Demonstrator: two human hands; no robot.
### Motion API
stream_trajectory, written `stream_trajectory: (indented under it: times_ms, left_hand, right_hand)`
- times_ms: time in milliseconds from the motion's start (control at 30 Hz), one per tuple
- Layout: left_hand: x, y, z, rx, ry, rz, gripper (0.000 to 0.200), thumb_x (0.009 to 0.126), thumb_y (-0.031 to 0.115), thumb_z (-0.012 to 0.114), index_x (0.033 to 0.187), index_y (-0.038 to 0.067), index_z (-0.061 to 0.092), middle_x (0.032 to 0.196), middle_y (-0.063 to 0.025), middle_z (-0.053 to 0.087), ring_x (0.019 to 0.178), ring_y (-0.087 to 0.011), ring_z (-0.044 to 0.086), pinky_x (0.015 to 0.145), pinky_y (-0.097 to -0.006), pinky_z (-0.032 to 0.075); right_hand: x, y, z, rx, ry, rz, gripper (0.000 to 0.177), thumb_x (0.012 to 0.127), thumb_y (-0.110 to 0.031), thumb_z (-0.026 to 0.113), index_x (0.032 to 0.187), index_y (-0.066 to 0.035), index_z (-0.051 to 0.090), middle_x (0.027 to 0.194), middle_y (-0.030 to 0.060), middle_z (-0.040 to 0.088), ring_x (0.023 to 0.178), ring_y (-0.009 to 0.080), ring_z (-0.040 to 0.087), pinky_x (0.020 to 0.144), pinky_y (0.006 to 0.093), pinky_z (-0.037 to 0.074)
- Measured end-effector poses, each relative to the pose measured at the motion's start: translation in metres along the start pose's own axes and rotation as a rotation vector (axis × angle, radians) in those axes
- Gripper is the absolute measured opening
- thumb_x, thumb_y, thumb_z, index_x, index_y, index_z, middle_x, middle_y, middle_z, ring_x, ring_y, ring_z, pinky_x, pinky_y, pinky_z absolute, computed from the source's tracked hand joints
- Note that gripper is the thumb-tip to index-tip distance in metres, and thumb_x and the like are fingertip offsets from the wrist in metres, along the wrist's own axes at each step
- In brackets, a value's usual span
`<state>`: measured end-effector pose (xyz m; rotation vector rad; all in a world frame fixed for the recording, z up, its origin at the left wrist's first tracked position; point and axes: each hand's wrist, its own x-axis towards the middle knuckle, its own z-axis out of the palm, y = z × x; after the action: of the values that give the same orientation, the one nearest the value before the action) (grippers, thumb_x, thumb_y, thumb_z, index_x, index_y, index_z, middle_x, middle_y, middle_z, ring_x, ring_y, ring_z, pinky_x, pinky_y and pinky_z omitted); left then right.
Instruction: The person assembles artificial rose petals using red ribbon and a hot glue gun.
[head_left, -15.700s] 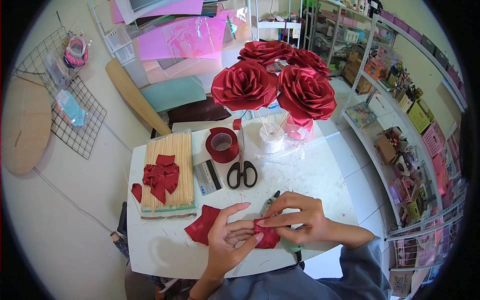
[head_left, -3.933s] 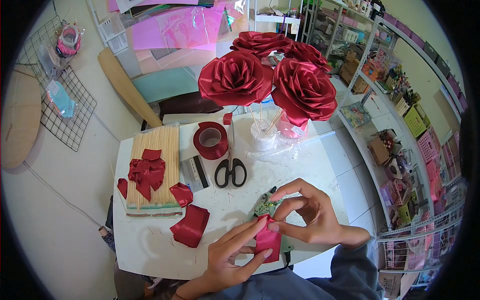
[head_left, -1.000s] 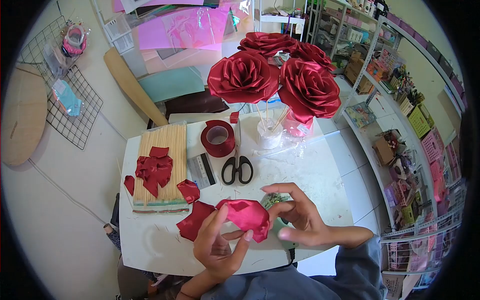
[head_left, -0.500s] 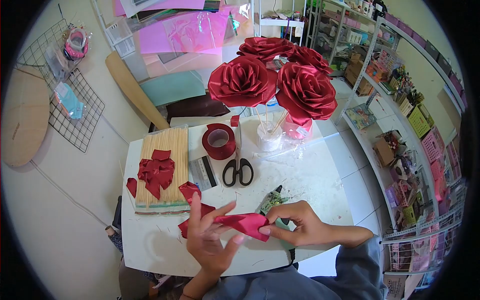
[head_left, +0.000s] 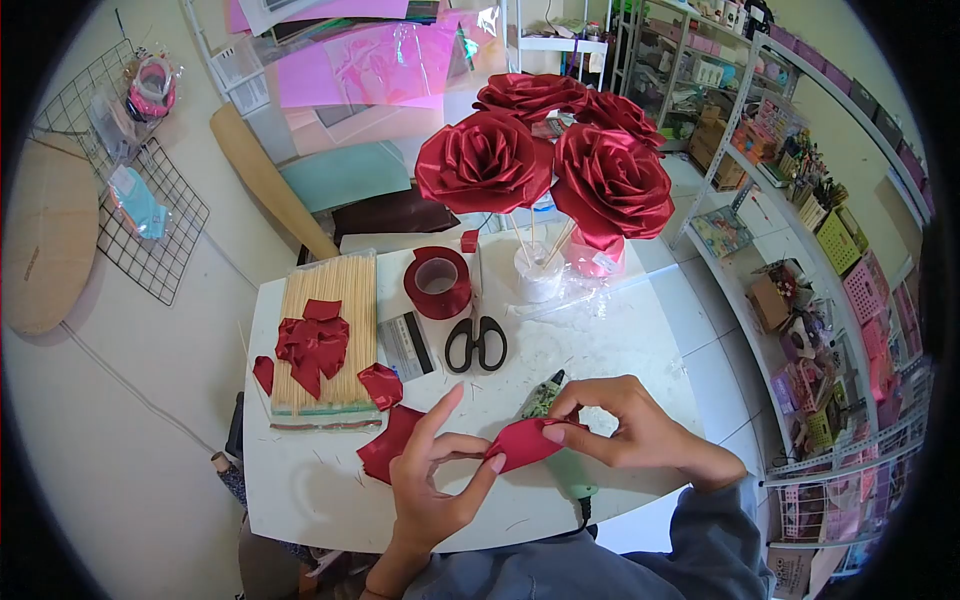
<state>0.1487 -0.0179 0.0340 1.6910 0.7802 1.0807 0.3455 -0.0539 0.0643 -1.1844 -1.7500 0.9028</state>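
Observation:
A piece of red satin ribbon [head_left: 523, 446] is stretched between my two hands above the table's near side. My left hand [head_left: 432, 478] pinches its left end between thumb and a finger, with the index finger raised. At the other end, my right hand [head_left: 625, 425] grips it between thumb and fingers. Just beyond and partly under my right hand lies a green glue gun [head_left: 570, 470], its dark nozzle pointing away. More cut red ribbon [head_left: 392, 446] lies left of the held piece, partly behind my left hand.
Black-handled scissors [head_left: 476, 346], a red ribbon roll [head_left: 438, 284] and a card [head_left: 408, 346] lie mid-table. Red petals [head_left: 314, 345] rest on a pack of wooden sticks [head_left: 345, 275]. Large red ribbon roses [head_left: 487, 163] stand at the back. Shelves [head_left: 745, 250] line the right side.
My left hand has gone from spread fingers to pinching the ribbon's left end. The ribbon piece and my right hand have moved slightly up and to the right.

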Motion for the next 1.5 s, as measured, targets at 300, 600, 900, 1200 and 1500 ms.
stream_trajectory:
  times_ms: [300, 600, 900, 1200, 1500]
  left_hand:
    - [0.0, -0.003, 0.002, -0.067, -0.138, -0.102, 0.065, 0.066, -0.004, 0.063, 0.123, -0.002, 0.031, 0.067, -0.0071, 0.061, 0.065, -0.0104, 0.059, 0.066, -0.0235, 0.047]
    - [-0.001, -0.001, 0.0, -0.046, -0.22, -0.103, 0.064, 0.064, -0.004, 0.066, 0.12, -0.004, 0.034, 0.062, -0.006, 0.058, 0.061, -0.0088, 0.056, 0.063, -0.0197, 0.044]
    - [-0.004, 0.004, 0.002, -0.238, -0.063, -0.136, 0.057, 0.066, -0.006, 0.065, 0.115, -0.003, 0.036, 0.065, -0.0055, 0.058, 0.068, -0.01, 0.057, 0.067, -0.0213, 0.045]
    - [-0.004, 0.009, -0.003, -0.351, -0.137, -0.096, 0.051, 0.067, -0.007, 0.062, 0.114, 0.0, 0.043, 0.112, -0.017, 0.047, 0.098, -0.0192, 0.052, 0.076, -0.029, 0.048]
    - [-0.002, 0.0, -0.008, -0.265, -0.136, -0.018, 0.034, 0.07, -0.013, 0.053, 0.102, -0.002, 0.055, 0.11, -0.0159, 0.048, 0.098, -0.0186, 0.051, 0.077, -0.0254, 0.047]
  right_hand:
    - [0.002, 0.005, 0.006, 0.0, 0.045, 0.034, 0.01, 0.076, -0.01, 0.059, 0.076, 0.0, 0.055, 0.066, 0.009, 0.057, 0.054, 0.0154, 0.051, 0.05, 0.0258, 0.039]
    - [0.0, 0.008, 0.006, 0.028, 0.017, -0.009, 0.009, 0.076, -0.01, 0.059, 0.076, -0.001, 0.056, 0.065, 0.0088, 0.057, 0.055, 0.016, 0.053, 0.052, 0.0267, 0.04]
    - [-0.01, -0.005, 0.021, 0.275, 0.069, 0.102, 0.034, 0.075, -0.007, 0.061, 0.105, 0.001, 0.045, 0.084, 0.007, 0.058, 0.073, 0.0113, 0.053, 0.065, 0.0259, 0.042]
    - [-0.018, -0.006, 0.029, 0.289, 0.104, 0.102, 0.054, 0.075, 0.0, 0.056, 0.12, -0.003, 0.026, 0.072, 0.0056, 0.052, 0.069, 0.0122, 0.052, 0.065, 0.025, 0.041]
    - [-0.05, 0.002, 0.046, -0.838, 0.228, 0.208, 0.062, 0.069, -0.029, 0.065, 0.112, 0.005, 0.036, 0.093, 0.0188, 0.044, 0.083, 0.029, 0.049, 0.065, 0.0336, 0.044]
